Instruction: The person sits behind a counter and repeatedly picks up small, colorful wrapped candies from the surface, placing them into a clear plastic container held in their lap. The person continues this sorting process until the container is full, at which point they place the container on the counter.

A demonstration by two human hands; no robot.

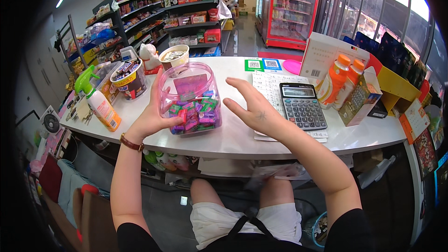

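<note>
A clear pinkish plastic jar (196, 87) without a lid stands on the white counter (241, 147), partly filled with wrapped candies (196, 113) in purple, green and red. My left hand (154, 112) is against the jar's left side, its thumb across the lower front and its fingers up along the wall. To the right of the jar, my right hand (253, 106) is held over the counter with fingers apart, touching nothing. Beyond it lies a bright pink round lid (293, 67). A desk calculator (303, 106) rests on handwritten papers (267, 92) beside my right forearm.
Left on the counter are a green-topped spray bottle (99, 101), a tub of wrapped sweets (128, 78), a white cat figurine (149, 57) and a paper tub (174, 56). Orange-capped bottles (334, 80) and an upright carton (360, 98) stand right. Stocked shelves and a red drinks fridge (288, 10) are behind.
</note>
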